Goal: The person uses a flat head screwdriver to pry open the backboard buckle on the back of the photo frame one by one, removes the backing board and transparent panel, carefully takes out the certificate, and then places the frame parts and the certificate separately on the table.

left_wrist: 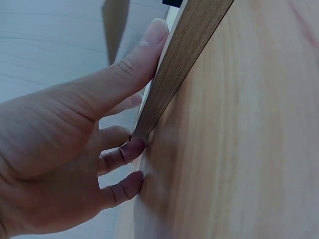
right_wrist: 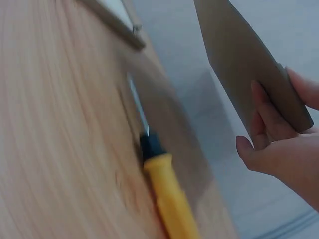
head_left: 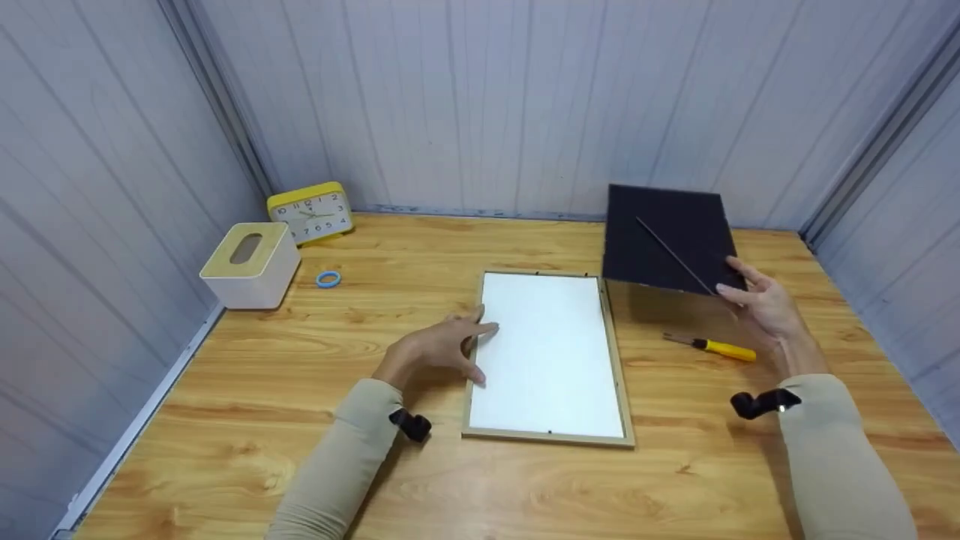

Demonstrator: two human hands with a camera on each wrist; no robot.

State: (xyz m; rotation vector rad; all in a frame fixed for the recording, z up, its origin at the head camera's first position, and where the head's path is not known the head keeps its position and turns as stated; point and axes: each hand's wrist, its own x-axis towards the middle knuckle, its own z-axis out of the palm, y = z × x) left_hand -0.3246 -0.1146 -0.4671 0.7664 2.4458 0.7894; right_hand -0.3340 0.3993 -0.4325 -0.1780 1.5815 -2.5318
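Note:
A picture frame (head_left: 622,405) with a thin wooden rim lies flat on the table, a white sheet (head_left: 551,352) filling its inside. My left hand (head_left: 442,345) is at the frame's left side, fingers spread. In the left wrist view its thumb (left_wrist: 142,57) touches the rim's upper edge, while other fingertips lie against or near its side. My right hand (head_left: 769,304) pinches a black backing board (head_left: 660,240) by its near right corner, holding it tilted above the table. A thin diagonal strip crosses the board's dark face; its brown underside shows in the right wrist view.
Below the raised board lies a screwdriver (head_left: 724,349) with a yellow handle. At the left stand a tissue box (head_left: 251,285) and a yellow alarm clock (head_left: 315,214), with a blue ring (head_left: 328,279) beside them. Pale panel walls (head_left: 495,112) enclose the wooden table (head_left: 525,495).

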